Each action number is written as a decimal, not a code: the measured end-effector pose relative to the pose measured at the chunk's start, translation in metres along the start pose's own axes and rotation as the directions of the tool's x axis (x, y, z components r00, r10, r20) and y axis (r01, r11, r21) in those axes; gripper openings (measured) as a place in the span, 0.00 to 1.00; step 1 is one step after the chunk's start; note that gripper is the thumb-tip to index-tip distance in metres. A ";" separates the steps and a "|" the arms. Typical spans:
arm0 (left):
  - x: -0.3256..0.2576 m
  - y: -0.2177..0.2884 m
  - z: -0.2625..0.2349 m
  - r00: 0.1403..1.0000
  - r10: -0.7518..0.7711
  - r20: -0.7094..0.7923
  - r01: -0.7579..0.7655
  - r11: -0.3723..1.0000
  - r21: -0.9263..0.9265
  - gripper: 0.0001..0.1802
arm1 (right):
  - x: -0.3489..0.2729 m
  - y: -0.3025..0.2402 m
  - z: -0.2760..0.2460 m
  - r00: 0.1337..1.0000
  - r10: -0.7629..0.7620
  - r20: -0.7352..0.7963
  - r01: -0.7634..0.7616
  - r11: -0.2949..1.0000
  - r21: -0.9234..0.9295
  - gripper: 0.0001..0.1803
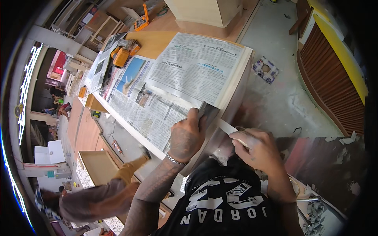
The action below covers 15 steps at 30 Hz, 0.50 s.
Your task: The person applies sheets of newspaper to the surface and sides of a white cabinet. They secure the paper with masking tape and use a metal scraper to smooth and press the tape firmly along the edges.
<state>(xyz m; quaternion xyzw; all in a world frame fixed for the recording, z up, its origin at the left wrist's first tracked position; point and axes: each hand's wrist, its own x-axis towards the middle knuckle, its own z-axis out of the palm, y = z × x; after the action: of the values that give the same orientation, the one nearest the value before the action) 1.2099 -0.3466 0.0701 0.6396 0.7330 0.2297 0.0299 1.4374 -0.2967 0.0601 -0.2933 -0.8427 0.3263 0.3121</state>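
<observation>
My left hand [186,135], a chain bracelet at its wrist, is closed around a flat dark-grey plate [209,112]. That plate stands tilted over the near right corner of a newspaper-covered panel [244,65]. My right hand [255,147] grips a narrow putty knife by its handle; the pale blade [225,126] points up and left, its tip close to the plate. Whether blade and plate touch, I cannot tell. Open newspaper sheets [193,65] cover most of the panel, whose pale edges show along the sides.
A yellow power tool [121,56] lies at the panel's far left. Another person [94,198] in brown bends over at the lower left. A paper piece [266,69] lies on the floor beyond the panel. A curved slatted panel [330,74] stands at the right.
</observation>
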 end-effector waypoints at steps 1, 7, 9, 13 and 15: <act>-0.001 0.001 0.001 1.000 0.016 0.002 -0.016 1.000 0.010 0.12 | 0.003 -0.001 0.001 1.000 -0.019 -0.018 0.019 1.000 0.013 0.08; -0.003 -0.003 0.002 0.993 0.115 -0.036 -0.114 0.993 0.030 0.11 | -0.006 -0.070 0.060 0.826 -0.272 0.494 0.456 0.837 -0.302 0.07; 0.000 -0.008 0.002 0.997 0.073 0.009 -0.074 0.997 0.019 0.13 | -0.031 -0.113 0.081 0.646 -0.452 0.616 0.575 0.818 -0.003 0.07; 0.004 -0.036 -0.004 0.996 -0.018 0.087 0.037 0.975 -0.220 0.20 | -0.035 -0.110 0.070 0.873 -0.368 0.321 0.366 0.928 0.067 0.06; -0.002 -0.064 -0.014 0.978 -0.163 0.127 0.201 0.896 -0.395 0.24 | -0.033 -0.095 0.049 0.941 -0.271 0.200 0.229 0.950 0.212 0.05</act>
<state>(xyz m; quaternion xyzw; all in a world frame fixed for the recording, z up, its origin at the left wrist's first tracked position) 1.1463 -0.3576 0.0584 0.5577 0.7238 0.3438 0.2165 1.3956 -0.3954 0.0897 -0.1140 -0.8691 0.3922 0.2788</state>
